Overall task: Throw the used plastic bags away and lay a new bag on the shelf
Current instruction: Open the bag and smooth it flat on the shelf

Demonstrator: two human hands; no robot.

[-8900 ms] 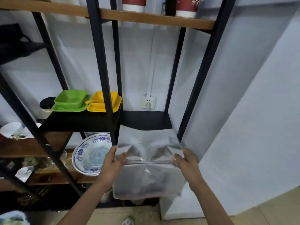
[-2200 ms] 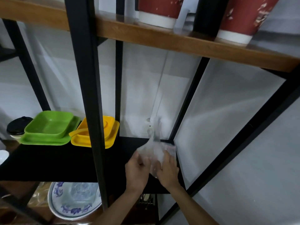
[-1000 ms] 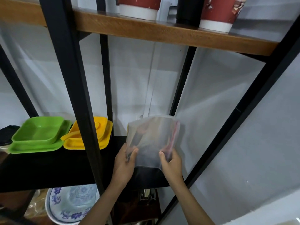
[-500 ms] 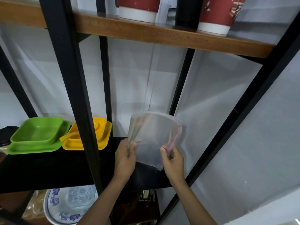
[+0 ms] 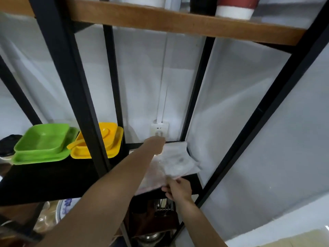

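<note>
A clear plastic bag [image 5: 176,161] lies flat on the right end of the black shelf [image 5: 53,182], reaching to the back corner. My left hand [image 5: 154,144] is stretched far in over the bag's back left part, blurred, resting on or just above it; its fingers cannot be made out. My right hand [image 5: 178,190] is at the shelf's front edge, with its fingers pinching the bag's near edge.
Green square dishes [image 5: 42,143] and yellow dishes [image 5: 99,139] sit to the left on the same shelf. A black upright post [image 5: 76,97] stands between them and my arm. A wall socket [image 5: 159,130] is behind the bag. Red-and-white cups [image 5: 235,6] stand on the wooden shelf above. A blue-patterned plate [image 5: 66,205] lies below.
The bag was held upright in both hands; now it lies flat on the black shelf. My left hand has reached to the back over it, my right stays at the front edge.
</note>
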